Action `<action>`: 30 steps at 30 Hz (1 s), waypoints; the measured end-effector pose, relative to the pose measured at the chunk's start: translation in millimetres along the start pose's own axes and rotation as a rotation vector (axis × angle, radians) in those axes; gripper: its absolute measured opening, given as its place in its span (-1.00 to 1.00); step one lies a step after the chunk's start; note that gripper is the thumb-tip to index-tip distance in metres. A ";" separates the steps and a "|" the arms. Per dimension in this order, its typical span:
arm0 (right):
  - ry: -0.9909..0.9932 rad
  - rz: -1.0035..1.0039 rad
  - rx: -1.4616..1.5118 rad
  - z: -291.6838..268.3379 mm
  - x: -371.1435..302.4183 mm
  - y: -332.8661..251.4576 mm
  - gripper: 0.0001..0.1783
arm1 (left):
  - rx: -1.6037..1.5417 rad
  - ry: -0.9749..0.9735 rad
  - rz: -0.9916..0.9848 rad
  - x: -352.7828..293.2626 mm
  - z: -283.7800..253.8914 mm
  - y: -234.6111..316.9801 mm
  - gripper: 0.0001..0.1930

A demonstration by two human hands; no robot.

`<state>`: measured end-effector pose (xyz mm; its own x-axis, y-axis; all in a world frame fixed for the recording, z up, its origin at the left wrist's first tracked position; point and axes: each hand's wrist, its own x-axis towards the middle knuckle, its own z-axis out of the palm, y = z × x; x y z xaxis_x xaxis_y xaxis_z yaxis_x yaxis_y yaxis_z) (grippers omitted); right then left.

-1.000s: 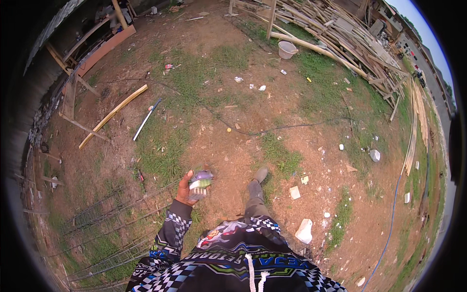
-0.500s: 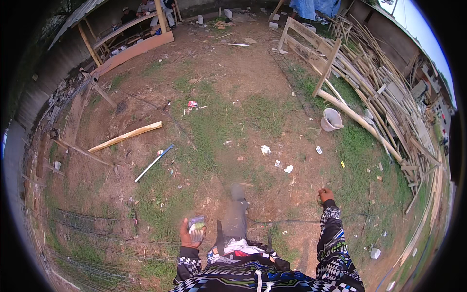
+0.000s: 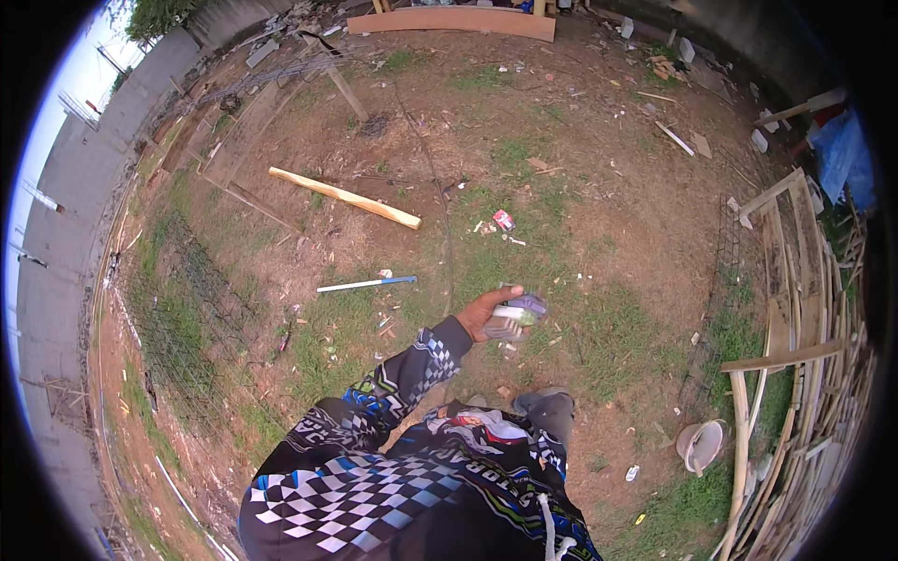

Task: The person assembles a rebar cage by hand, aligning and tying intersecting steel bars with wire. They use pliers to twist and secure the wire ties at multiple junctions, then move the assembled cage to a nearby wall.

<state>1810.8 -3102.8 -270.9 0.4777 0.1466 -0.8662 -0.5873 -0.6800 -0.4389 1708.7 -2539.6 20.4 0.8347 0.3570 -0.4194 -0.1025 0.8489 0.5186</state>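
My left hand (image 3: 480, 315) is stretched out ahead of my body with its fingers closed round a small clear package (image 3: 526, 310). Purple, white and green patches show on the package, but motion blur hides its exact kind. Below it lies patchy grass and brown soil. To the left of the hand, a white and blue stick (image 3: 365, 283) lies on the ground. A crushed red and white packet (image 3: 504, 220) lies a little farther off. My right hand is out of the picture.
A wooden beam (image 3: 346, 196) lies at the left ahead. Wire mesh (image 3: 201, 299) spreads over the grass on the left. A whitish bucket (image 3: 700, 446) stands at the right beside stacked poles (image 3: 814, 411) and a timber frame (image 3: 778, 271). A long board (image 3: 449, 21) edges the far side.
My view has swung left, so the bucket and poles sit farther right. My left arm now reaches forward with the package still held. My right hand has left the view.
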 end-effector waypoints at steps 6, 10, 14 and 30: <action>-0.156 0.082 -0.254 -11.2 149.5 -243.7 -0.79 | -0.039 0.133 0.075 175.5 22.1 56.2 -0.54; -0.107 -0.088 -0.335 -56.6 277.8 -503.7 -0.74 | -0.317 0.401 0.312 254.7 29.0 38.9 -0.58; 0.072 -0.330 -0.306 -126.9 389.2 -823.7 -0.70 | -0.427 0.508 0.441 322.2 62.6 67.1 -0.60; 0.071 -0.387 -0.485 -119.4 433.3 -1314.0 -0.70 | -0.031 0.399 0.323 898.3 155.9 474.5 -0.40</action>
<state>2867.5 -2231.5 -41.0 0.6487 0.4104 -0.6409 -0.0073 -0.8387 -0.5445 2494.2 -1876.9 5.8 0.4871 0.7189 -0.4960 -0.3425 0.6796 0.6487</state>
